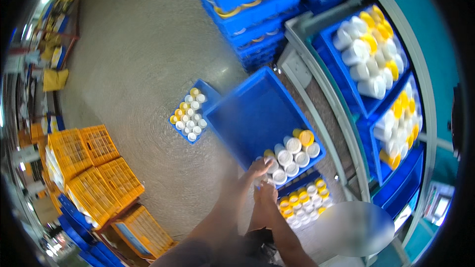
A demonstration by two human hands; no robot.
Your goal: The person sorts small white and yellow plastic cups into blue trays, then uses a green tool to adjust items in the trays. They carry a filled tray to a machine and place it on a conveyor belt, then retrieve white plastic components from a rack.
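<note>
Large blue plastic crate, tilted on the floor: white round plastic jars, some with yellow lids, fill only its near corner. My left hand reaches over the rim, fingers closed around one white jar at the row's edge. My right hand is just below; grip hidden, cannot tell. Judgement: seat each jar upright, touching its neighbours, row before row

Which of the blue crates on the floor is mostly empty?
The large blue crate in the middle, where both hands reach. Only its near corner holds bottles; the smaller crates to its left and below it are packed full.
</note>
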